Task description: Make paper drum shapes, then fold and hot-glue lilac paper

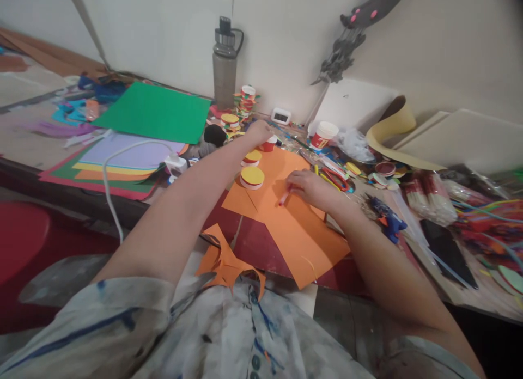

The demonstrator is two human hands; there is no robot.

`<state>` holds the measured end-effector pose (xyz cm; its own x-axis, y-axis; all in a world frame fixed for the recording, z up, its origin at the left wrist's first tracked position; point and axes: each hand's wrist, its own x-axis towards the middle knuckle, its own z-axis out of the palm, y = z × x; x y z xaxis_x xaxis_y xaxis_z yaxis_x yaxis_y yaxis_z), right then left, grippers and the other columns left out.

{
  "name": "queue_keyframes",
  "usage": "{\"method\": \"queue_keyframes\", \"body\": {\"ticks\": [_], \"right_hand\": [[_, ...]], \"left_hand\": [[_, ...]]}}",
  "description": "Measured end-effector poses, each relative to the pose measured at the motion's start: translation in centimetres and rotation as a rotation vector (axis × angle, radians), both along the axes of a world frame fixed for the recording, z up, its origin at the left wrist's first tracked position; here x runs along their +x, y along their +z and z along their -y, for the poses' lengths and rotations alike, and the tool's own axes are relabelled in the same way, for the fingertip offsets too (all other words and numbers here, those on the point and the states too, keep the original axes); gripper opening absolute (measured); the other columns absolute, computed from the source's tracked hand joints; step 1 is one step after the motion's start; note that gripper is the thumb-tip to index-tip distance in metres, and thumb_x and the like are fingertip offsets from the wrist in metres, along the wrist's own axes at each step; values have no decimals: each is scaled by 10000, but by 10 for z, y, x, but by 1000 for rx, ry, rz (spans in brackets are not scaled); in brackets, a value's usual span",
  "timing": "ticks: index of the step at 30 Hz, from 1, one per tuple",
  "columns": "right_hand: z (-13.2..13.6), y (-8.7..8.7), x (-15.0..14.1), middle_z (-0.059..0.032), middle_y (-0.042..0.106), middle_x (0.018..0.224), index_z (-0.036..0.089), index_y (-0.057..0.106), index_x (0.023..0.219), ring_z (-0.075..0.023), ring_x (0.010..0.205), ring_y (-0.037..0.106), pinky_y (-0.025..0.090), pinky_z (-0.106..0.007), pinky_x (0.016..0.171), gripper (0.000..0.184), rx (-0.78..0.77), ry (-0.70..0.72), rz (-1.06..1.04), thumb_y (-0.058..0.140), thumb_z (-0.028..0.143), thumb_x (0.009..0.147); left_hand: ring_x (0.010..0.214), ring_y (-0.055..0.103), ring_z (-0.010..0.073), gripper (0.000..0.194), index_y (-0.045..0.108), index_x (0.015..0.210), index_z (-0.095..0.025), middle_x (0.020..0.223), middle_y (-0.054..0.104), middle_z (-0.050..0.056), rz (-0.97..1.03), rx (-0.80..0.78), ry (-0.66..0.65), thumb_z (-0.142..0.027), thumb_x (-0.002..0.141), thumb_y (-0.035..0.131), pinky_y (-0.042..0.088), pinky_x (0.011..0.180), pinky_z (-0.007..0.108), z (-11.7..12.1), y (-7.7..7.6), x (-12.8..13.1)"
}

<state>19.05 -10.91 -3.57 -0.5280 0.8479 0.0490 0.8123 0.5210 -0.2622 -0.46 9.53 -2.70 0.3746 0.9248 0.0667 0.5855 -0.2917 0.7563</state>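
Observation:
My left hand reaches far across the table and closes on a small red cup at the back edge of an orange paper sheet. My right hand rests on that orange sheet, fingers curled round a thin red and white pen whose tip touches the paper. Two round pieces with yellow tops lie on the sheet between my hands. Cut orange scraps hang at the table's near edge above my lap.
A grey water bottle stands against the wall. Green paper and stacked coloured sheets lie left, with a white cable. A blue glue gun, red scissors, a paper cup and craft clutter fill the right.

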Motion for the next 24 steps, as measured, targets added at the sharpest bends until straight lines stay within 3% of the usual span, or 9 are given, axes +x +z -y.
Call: {"method": "queue_keyframes", "body": {"ticks": [1,4,8,11,15,19,24], "right_hand": [[0,1,1,-120,805,1081,234,753,990,-302,1054,716,544,-436,968,155,35,-77,-11,626,146,1000],[-3,7,11,-124,822,1101,239,775,1051,-329,1056,740,567,-463,957,163,169,-368,-66,634,180,995],[-13,19,39,-157,839,1114,211,813,1113,-360,1041,761,580,-503,976,190,296,-692,-87,669,229,990],[-22,21,61,-187,837,1133,186,836,1144,-373,1085,763,581,-506,988,215,261,-853,-23,727,258,973],[-35,7,73,-215,833,1168,167,848,1117,-374,1135,762,582,-512,1019,215,173,-927,68,818,249,920],[-43,-12,69,-250,825,1203,144,843,1076,-393,1132,776,593,-560,1028,173,141,-935,103,758,219,946],[-40,-16,68,-250,806,1253,170,818,1113,-434,1214,757,583,-622,1064,172,124,-944,96,751,245,974]], "left_hand": [[1021,680,258,140,793,810,-152,807,742,106,69,40,94,-205,916,718,502,979,329,1,0,-1],[947,644,211,250,688,718,-198,790,703,47,138,87,162,-225,966,698,497,994,329,6,4,-3],[1033,651,180,164,658,838,-211,1015,776,53,345,164,193,-147,984,698,492,1069,311,17,22,-7],[1101,665,153,201,673,940,-216,1161,809,49,453,199,110,-41,1002,598,501,1133,297,35,36,-8],[1149,668,168,232,684,916,-275,1147,807,4,481,236,20,-96,1018,577,528,1152,302,77,48,-7],[1150,717,182,201,716,928,-188,1140,797,63,502,312,-128,-37,1007,610,532,1076,326,117,53,-3],[1318,699,211,205,755,969,-192,1157,781,43,523,173,-54,-50,1029,620,516,1087,296,125,40,-1]]}}
